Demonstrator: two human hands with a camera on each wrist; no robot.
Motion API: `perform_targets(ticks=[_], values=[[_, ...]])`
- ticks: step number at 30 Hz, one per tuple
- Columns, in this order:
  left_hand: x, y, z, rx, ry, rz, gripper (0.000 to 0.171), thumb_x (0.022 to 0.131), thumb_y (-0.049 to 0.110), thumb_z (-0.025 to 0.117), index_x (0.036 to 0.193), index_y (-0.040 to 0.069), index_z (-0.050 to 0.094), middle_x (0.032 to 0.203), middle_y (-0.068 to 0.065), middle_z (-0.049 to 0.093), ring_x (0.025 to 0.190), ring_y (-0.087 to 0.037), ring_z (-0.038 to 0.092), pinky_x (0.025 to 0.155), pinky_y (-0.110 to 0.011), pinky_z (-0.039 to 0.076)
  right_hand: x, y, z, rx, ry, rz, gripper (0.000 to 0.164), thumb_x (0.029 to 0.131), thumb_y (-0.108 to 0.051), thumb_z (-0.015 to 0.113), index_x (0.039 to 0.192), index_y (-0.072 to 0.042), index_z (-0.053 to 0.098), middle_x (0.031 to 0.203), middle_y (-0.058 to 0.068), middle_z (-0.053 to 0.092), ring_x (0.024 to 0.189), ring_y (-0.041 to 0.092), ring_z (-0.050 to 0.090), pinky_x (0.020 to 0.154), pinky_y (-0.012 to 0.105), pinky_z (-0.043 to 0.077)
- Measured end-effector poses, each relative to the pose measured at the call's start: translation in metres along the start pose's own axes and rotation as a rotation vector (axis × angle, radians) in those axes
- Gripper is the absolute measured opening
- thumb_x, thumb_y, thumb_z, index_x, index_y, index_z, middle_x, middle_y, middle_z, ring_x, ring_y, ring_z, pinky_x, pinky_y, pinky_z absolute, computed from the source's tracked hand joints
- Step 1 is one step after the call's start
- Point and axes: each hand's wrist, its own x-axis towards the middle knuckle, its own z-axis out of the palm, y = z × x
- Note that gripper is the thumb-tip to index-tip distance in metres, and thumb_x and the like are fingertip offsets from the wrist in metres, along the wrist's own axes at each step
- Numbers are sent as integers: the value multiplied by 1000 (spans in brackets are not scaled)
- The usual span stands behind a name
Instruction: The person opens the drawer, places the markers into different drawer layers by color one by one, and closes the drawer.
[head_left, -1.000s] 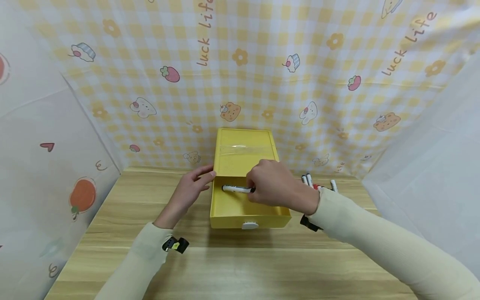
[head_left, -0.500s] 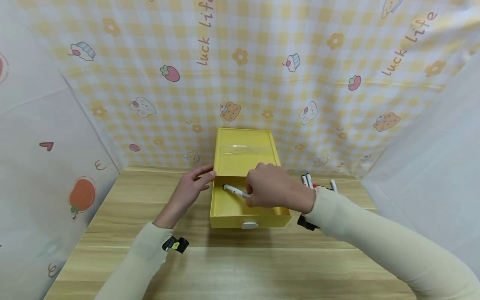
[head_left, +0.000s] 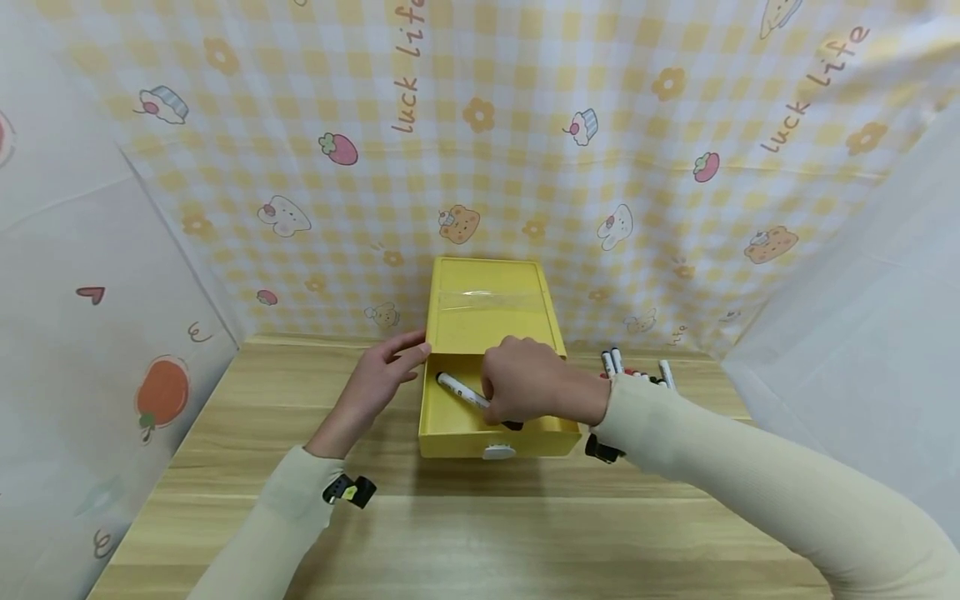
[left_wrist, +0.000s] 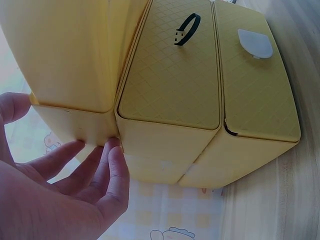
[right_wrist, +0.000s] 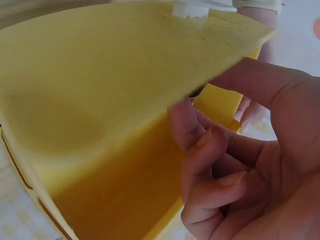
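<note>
A white marker with dark ends (head_left: pixel 460 389) is pinched by my right hand (head_left: pixel 521 382), tilted inside the pulled-out top drawer (head_left: pixel 453 447) of a yellow cabinet (head_left: pixel 487 321). From the right wrist, only a dark bit of the marker (right_wrist: pixel 198 92) shows past the drawer front; thumb and index finger hide the remainder. My left hand (head_left: pixel 381 373) rests at the cabinet's upper left side. In the left wrist view its fingertips touch the side wall and the thumb lies at the top edge. Below the pulled-out drawer are two closed drawers, one with a black loop (left_wrist: pixel 188 30).
Several white markers (head_left: pixel 611 362) with dark and red caps lie on the wooden table (head_left: pixel 525 542) right of the cabinet, partly behind my right sleeve. A white knob (head_left: pixel 498 452) sticks out from the open drawer. A checked cloth (head_left: pixel 480 158) hangs right behind the cabinet.
My right hand has moved slightly left and toward the drawer front. The marker in it has swung from nearly level to a slant. The left hand stays in place.
</note>
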Motion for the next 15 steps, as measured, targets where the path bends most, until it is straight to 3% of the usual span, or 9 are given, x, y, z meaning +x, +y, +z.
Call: perform_targets(ticks=[10,15], values=[[-1,1,0,-8,0,-3,60,112,39,65,159,2,56,164,-18,53,143,-38,58,116,-55,52,4,-4,9,-20,-17,13,32,91,-20,90,65,-19,72,58,-7,59,52,12,51,45,26,38],[-1,1,0,-7,3,-8,61,112,39,64,160,2,56,164,-18,53,143,-38,58,116,-55,52,3,-3,12,-23,-15,-11,44,93,-20,90,59,-20,62,52,-10,42,49,8,38,45,24,30]])
